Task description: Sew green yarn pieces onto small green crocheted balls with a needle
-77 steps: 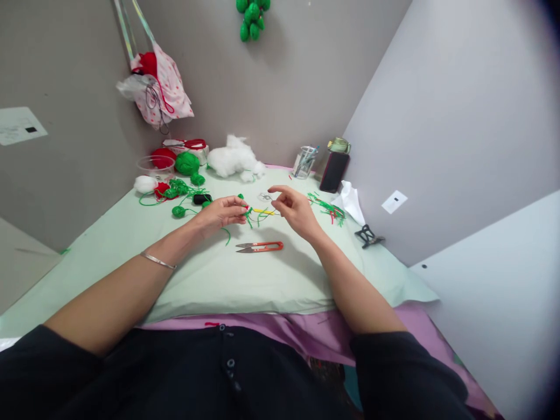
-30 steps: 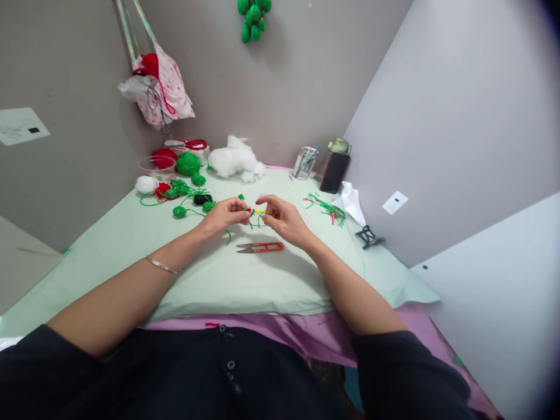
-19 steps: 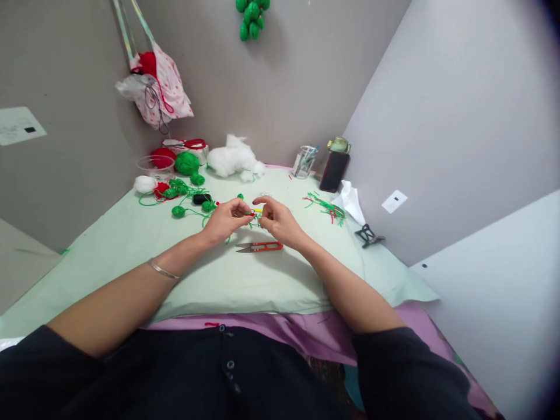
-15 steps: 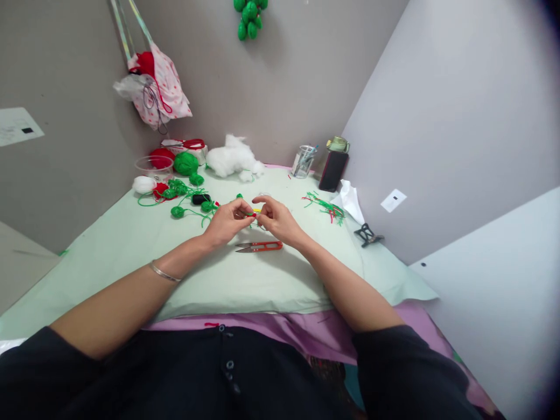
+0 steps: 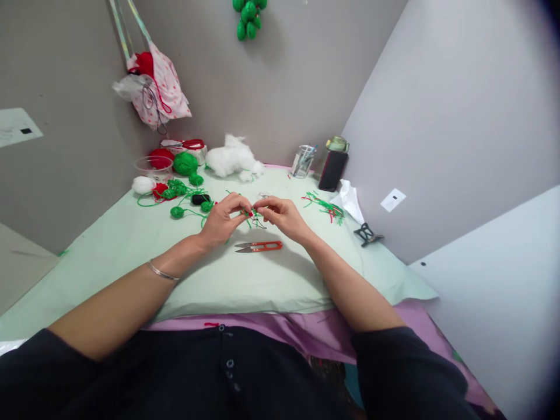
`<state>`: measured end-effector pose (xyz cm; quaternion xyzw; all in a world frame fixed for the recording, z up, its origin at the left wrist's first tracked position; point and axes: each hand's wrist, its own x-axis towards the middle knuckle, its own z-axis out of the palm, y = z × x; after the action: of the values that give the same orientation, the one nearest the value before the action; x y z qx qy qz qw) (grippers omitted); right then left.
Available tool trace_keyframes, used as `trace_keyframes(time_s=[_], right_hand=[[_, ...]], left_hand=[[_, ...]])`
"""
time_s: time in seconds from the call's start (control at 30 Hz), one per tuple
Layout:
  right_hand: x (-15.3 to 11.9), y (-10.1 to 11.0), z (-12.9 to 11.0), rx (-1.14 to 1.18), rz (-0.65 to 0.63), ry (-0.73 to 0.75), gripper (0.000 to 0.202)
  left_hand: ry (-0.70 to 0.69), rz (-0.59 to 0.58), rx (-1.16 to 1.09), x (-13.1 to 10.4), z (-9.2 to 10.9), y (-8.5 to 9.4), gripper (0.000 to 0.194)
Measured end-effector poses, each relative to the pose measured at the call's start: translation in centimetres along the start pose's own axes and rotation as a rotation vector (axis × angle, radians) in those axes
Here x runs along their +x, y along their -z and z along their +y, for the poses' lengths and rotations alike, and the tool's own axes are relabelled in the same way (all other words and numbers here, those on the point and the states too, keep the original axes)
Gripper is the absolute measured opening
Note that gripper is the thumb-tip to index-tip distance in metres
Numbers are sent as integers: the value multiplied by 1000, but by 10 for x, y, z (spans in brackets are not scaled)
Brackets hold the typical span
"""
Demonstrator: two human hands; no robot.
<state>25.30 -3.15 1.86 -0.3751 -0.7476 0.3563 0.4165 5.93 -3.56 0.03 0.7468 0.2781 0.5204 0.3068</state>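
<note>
My left hand [image 5: 225,220] pinches a small red and green yarn piece [image 5: 249,214] between thumb and fingertips, above the table. Close against it, my right hand [image 5: 282,217] has thumb and forefinger pressed together at the piece's right side; what they grip is too small to make out. Green strands and a thin dark loop [image 5: 261,224] hang below the fingertips. Orange-handled thread snips [image 5: 259,247] lie on the cloth just below both hands, blades to the left.
Green yarn balls [image 5: 186,164] and a black spool [image 5: 200,199] are at the left. White stuffing [image 5: 234,157] sits at the back. On the right are cut yarn ends [image 5: 326,205], a glass of pens [image 5: 303,161], a phone [image 5: 333,171] and a black stand [image 5: 368,234].
My right fingers have closed from a spread curl into a pinch at the yarn piece. The yellow bit between the hands is no longer visible; more green strands show.
</note>
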Motion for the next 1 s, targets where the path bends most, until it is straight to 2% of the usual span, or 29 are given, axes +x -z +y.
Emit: trace_keyframes(time_s=[0.17,0.37,0.57,0.73,1.0], right_hand=[[-1,0,-2,32,24,52,17],[-3,-3,-5,-29,1,88,14],[0,-2,-2,-1,41,-25,15],[2,-4,3,53,-25,-85,20],[1,-7,0,199,-62,-194,23]], left_hand=[[-77,11,24,1,-8,0,6],[-89,2,53,0,-10,0,10],[-29,53,31,1,-8,-1,6],[3,90,54,1,-10,-2,10],[-33,106,81,0,-13,-2,7]])
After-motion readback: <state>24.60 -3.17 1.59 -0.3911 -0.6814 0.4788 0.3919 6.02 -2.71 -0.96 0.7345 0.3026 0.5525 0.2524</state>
